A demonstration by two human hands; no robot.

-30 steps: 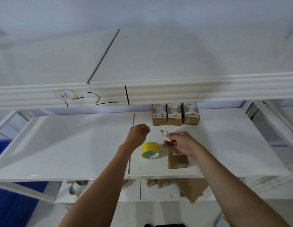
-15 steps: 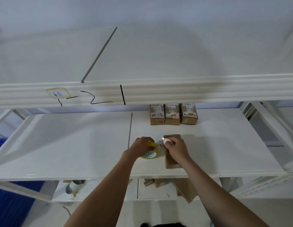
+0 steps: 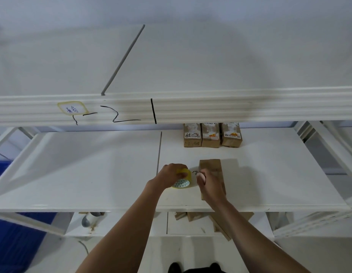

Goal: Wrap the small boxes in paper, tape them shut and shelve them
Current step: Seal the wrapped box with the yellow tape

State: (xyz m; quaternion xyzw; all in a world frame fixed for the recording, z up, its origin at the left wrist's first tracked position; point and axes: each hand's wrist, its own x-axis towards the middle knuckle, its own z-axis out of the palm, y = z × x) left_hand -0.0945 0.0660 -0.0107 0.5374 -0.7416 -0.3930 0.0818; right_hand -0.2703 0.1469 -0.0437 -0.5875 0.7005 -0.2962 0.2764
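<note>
A box wrapped in brown paper (image 3: 211, 166) lies on the white middle shelf (image 3: 92, 174). My right hand (image 3: 209, 187) rests on the box's near half, its fingers curled round a small white tool (image 3: 200, 176) with a thin black loop. Just left of the box sits a yellow tape roll (image 3: 183, 182). My left hand (image 3: 168, 175) grips that roll from above. Three wrapped boxes with labels (image 3: 210, 134) stand side by side at the back of the same shelf.
The upper shelf's front rail (image 3: 230, 109) with black marks and a yellow-edged label crosses the view above my hands. Brown paper pieces (image 3: 193, 215) and a grey-white roll (image 3: 90, 218) lie on the lower shelf. Blue material (image 3: 13, 243) is at the lower left.
Both hands came down from mid-air to the shelf. My left hand closed over the tape roll, and my right hand settled on the wrapped box with the white tool.
</note>
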